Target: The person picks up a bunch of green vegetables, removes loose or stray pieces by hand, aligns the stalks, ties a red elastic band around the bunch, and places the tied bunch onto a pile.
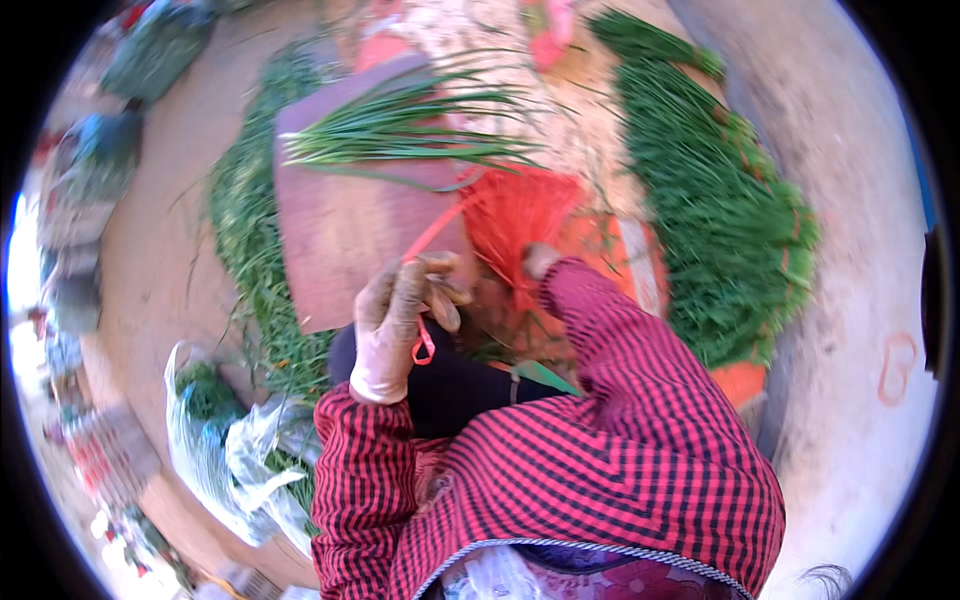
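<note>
My left hand (400,305), in a soiled pale glove, pinches a thin red plastic strip (437,228). One end of the strip dangles in a small loop below the fingers; the other runs up toward a gathered bunch of red plastic strips (520,205). At the narrow, gathered part of that bunch is my right hand (543,262), its fingers blurred and partly hidden. Beyond my left hand, a loose sheaf of long green chive-like stalks (400,135) lies across a brownish-purple board (345,235), white ends to the left.
Tied green bunches (715,200) are heaped along the right, by a pale wall (850,200). Loose green leaves (255,170) litter the floor left of the board. A whitish plastic bag (255,465) with greens sits at lower left. Wrapped bundles (158,48) line the far left.
</note>
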### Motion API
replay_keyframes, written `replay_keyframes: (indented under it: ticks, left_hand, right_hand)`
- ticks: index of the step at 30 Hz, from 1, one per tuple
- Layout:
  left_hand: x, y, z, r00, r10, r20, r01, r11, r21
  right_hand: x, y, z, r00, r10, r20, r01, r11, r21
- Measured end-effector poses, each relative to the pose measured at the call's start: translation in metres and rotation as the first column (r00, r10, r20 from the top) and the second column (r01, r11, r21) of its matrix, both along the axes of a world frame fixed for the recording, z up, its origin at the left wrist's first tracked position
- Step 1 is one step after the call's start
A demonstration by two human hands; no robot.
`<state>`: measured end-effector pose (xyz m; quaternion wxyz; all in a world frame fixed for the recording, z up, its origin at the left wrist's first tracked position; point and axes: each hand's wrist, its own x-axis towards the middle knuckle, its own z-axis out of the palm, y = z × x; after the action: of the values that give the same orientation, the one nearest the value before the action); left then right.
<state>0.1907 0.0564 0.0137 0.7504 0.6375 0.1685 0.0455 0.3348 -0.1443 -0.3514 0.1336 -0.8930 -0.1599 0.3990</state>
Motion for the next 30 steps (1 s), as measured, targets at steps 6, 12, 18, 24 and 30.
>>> replay_keyframes:
  ticks: [6, 12, 18, 24, 30]
  left_hand:
    - [-0.065, 0.119, -0.006, 0.816, 0.541, 0.203, -0.575, 0.73, 0.369]
    - [-0.087, 0.155, -0.095, 0.828, 0.557, -0.06, -0.471, 0.751, 0.463]
    - [-0.097, 0.147, -0.139, 0.791, 0.485, -0.373, -0.142, 0.739, 0.659]
    - [-0.092, 0.142, -0.111, 0.772, 0.456, -0.442, 0.027, 0.672, 0.74]
    - [-0.089, 0.138, -0.112, 0.755, 0.512, -0.41, -0.059, 0.675, 0.735]
  right_hand:
    - [0.089, 0.015, 0.143, 0.639, -0.608, 0.471, 0.086, 0.665, 0.742]
    - [0.069, 0.195, 0.281, 0.439, 0.055, 0.897, -0.644, 0.716, 0.271]
    - [0.08, 0.313, 0.273, 0.543, 0.538, 0.645, -0.598, 0.787, -0.152]
    - [0.086, 0.327, 0.281, 0.548, 0.553, 0.628, -0.588, 0.789, -0.181]
    - [0.067, 0.307, 0.273, 0.6, 0.385, 0.702, -0.547, 0.837, 0.008]
